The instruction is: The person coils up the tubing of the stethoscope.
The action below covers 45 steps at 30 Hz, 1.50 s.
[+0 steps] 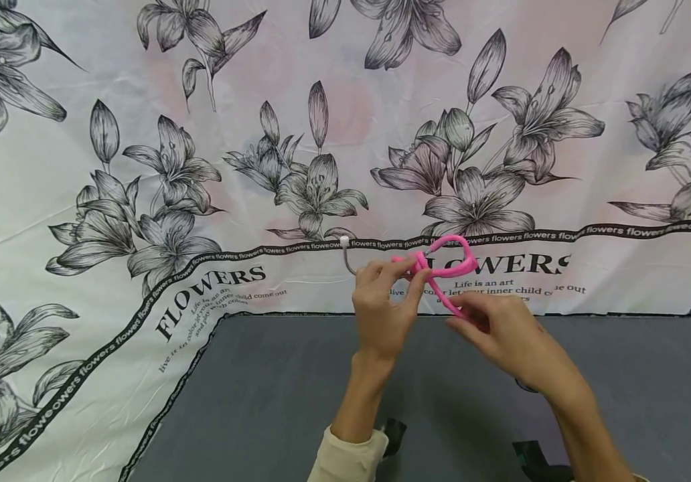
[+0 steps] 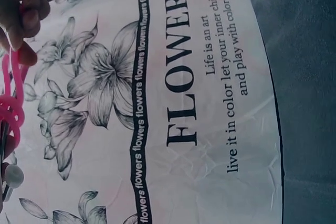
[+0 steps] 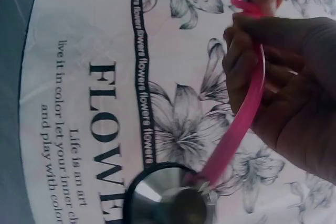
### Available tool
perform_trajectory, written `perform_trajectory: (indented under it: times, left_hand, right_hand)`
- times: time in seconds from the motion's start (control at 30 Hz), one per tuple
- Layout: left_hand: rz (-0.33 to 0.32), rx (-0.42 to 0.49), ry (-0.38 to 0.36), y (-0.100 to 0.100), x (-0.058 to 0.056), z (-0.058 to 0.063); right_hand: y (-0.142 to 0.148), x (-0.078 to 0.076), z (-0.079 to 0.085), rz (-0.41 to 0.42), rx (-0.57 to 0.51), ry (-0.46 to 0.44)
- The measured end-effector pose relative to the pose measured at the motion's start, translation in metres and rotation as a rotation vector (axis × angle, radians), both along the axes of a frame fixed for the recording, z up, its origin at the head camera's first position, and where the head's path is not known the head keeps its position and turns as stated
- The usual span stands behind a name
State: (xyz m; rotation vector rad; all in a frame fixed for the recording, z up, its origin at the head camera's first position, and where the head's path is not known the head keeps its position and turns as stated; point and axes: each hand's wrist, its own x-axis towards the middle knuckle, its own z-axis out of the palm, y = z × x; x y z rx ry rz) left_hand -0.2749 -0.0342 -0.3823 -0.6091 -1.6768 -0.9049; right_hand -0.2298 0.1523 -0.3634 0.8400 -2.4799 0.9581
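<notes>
A pink stethoscope is held up over the floral cloth, its pink tubing [image 1: 454, 271] bent into a loop in the head view. My left hand [image 1: 384, 301] pinches the tubing near where it meets the metal ear tubes. A pale earpiece [image 1: 345, 241] sticks out to the left of that hand, also visible as a rounded earpiece tip [image 2: 14, 176] in the left wrist view. With thumb and fingers, my right hand [image 1: 502, 331] grips the tubing lower down and to the right. The round metal chest piece [image 3: 168, 198] hangs from the tubing's end in the right wrist view.
A white tablecloth [image 1: 321, 281] with printed lilies and black lettering covers the far side. Nearer lies a dark grey surface [image 1: 261, 388] with a black-trimmed edge. Dark straps [image 1: 394, 435] show near the left sleeve [image 1: 348, 455].
</notes>
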Motion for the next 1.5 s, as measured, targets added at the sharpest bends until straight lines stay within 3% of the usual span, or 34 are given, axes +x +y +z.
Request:
perform_trajectory:
  times: [0.2,0.4,0.47,0.6,0.73,0.9,1.03,1.33,1.5]
  left_hand:
    - [0.107,-0.163,-0.010,0.000,0.003,-0.001]
    - [0.138,-0.345,-0.039,0.001,0.003,-0.001]
    - [0.123,-0.414,-0.034,0.001,0.004,0.000]
    - [0.059,-0.521,-0.047,0.000,0.005,0.000]
    - [-0.034,-0.576,-0.068,-0.003,0.005,0.000]
    - [-0.187,-0.591,-0.059,-0.009,0.002,0.001]
    - [-0.270,-0.610,-0.041,-0.012,-0.001,0.002]
    - [-0.355,-0.619,-0.058,-0.021,-0.003,0.007]
    - [-0.463,-0.577,-0.102,-0.023,-0.002,0.008]
  right_hand:
    - [-0.004,0.010,0.004,-0.137,0.089,0.147]
    - [-0.006,0.015,0.007,-0.295,0.137,0.441]
    - [-0.006,0.014,0.008,-0.349,0.144,0.531]
    - [-0.005,0.011,0.007,-0.425,0.136,0.616]
    - [-0.004,0.007,0.006,-0.432,0.127,0.675]
    - [-0.001,0.004,0.005,-0.413,0.112,0.683]
    - [0.002,0.004,0.004,-0.399,0.104,0.662]
    - [0.004,0.001,0.003,-0.285,0.035,0.613]
    - [0.015,-0.002,0.002,-0.235,-0.042,0.559]
